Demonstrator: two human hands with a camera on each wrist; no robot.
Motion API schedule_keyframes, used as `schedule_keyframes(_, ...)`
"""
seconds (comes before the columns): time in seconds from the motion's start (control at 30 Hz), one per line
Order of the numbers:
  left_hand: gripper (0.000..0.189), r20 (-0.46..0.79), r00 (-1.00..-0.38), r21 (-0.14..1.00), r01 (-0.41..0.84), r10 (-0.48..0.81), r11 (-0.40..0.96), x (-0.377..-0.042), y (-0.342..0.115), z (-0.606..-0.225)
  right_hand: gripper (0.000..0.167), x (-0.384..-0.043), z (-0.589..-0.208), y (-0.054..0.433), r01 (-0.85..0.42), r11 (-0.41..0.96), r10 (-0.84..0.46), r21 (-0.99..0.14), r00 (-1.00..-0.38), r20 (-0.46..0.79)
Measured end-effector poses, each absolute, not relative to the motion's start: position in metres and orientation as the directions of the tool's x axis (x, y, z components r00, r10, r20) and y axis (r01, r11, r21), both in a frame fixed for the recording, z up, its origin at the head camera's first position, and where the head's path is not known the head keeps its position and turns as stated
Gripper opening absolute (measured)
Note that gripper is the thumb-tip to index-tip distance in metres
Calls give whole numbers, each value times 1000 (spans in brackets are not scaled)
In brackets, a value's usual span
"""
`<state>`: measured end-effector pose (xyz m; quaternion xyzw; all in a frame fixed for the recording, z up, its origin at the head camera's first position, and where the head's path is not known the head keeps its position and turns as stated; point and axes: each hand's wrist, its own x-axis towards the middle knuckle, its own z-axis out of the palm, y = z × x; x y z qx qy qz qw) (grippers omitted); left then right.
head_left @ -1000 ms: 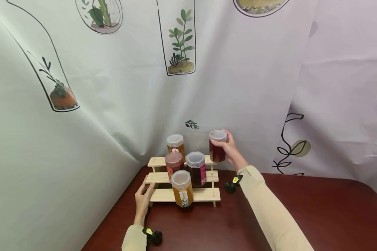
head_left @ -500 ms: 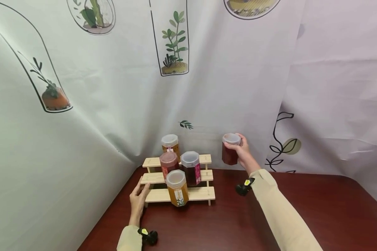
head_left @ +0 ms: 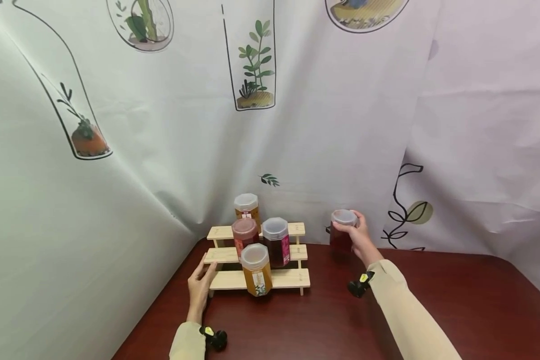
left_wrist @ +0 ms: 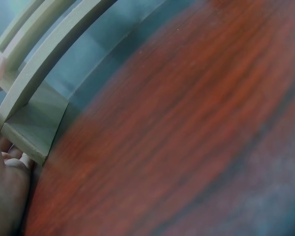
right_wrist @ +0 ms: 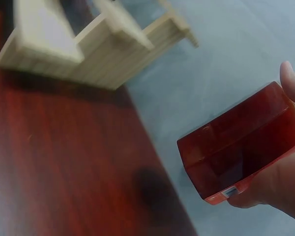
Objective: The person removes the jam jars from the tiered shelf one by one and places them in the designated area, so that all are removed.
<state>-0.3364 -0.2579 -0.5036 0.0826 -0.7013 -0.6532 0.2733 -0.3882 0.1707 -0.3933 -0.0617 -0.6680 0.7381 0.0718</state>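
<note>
My right hand [head_left: 362,237] grips a dark red jar [head_left: 340,241] with a pale lid, right of the stepped wooden rack [head_left: 292,278]. In the right wrist view the jar [right_wrist: 236,142] is tilted in frame, thumb and fingers around its sides. In the head view it is low near the table's back edge; whether its base touches is unclear. My left hand [head_left: 199,290] holds the rack's left end; in the left wrist view fingers show beside its end panel [left_wrist: 34,118]. On the rack stand an amber jar [head_left: 257,281], a pinkish-red jar [head_left: 245,235], a dark purple jar [head_left: 276,245] and a back amber jar [head_left: 247,206].
The rack stands on a dark red wooden table [head_left: 297,325]. A pale cloth backdrop [head_left: 324,125] printed with plants in jars hangs behind and at the left. Black cameras are strapped to both wrists [head_left: 360,285].
My right hand has carried the dark red jar rightward away from the rack's top step, then lowered it. My left hand stays at the rack's left end. The head view shifted slightly.
</note>
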Motion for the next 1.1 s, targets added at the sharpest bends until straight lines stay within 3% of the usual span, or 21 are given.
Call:
schedule_keyframes(0.43,52,272,-857,962,233,-438,141,-336,-251,-490,91,-377,-432,187,63,-41,172,-997,-983,-69)
schedule_keyframes(1.1,52,257,-856,965,250,-449,76,-331,-258,-492,87,-378,-446,182,15,-56,173,-998,-985,-25)
